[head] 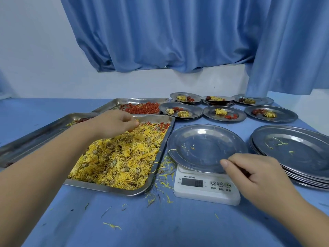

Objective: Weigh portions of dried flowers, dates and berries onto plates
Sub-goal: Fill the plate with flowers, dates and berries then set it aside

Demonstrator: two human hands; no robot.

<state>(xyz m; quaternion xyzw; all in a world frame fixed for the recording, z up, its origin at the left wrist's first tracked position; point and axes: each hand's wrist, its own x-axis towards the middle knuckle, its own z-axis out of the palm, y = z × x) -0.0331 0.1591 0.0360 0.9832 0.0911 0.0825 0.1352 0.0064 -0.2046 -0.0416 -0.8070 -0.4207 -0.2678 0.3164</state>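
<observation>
Lower right, the right hand [256,173] pinches the near rim of a round steel plate [206,148] on the white digital scale [206,192], whose display is unreadable. Centre left, the left hand [114,123] curls its fingers over yellow dried flowers [117,157] in a rectangular steel tray [110,188]; I cannot tell whether they hold anything. Small filled steel plates [210,113] lie beyond.

Scale [206,188] taken as clock centre, near the front of the table [124,225]. One plate [204,148] set on the scale.

- 9 o'clock: flower tray [162,154], just beside the scale, dried flowers [115,163] heaped in it. Loose petals [165,168] strewn between the two.
- 10 o'clock, further out: third tray [35,139], against the flower tray's left side, dates [82,120] at its far end.
- 11 o'clock: berry tray [135,100] with berries [140,107] in it, behind the flower tray.
- 12 to 1 o'clock: filled plates [208,113], in two rows.
- 3 o'clock: stack of plates [293,154].

Curtain [160,32] hung behind everything.
</observation>
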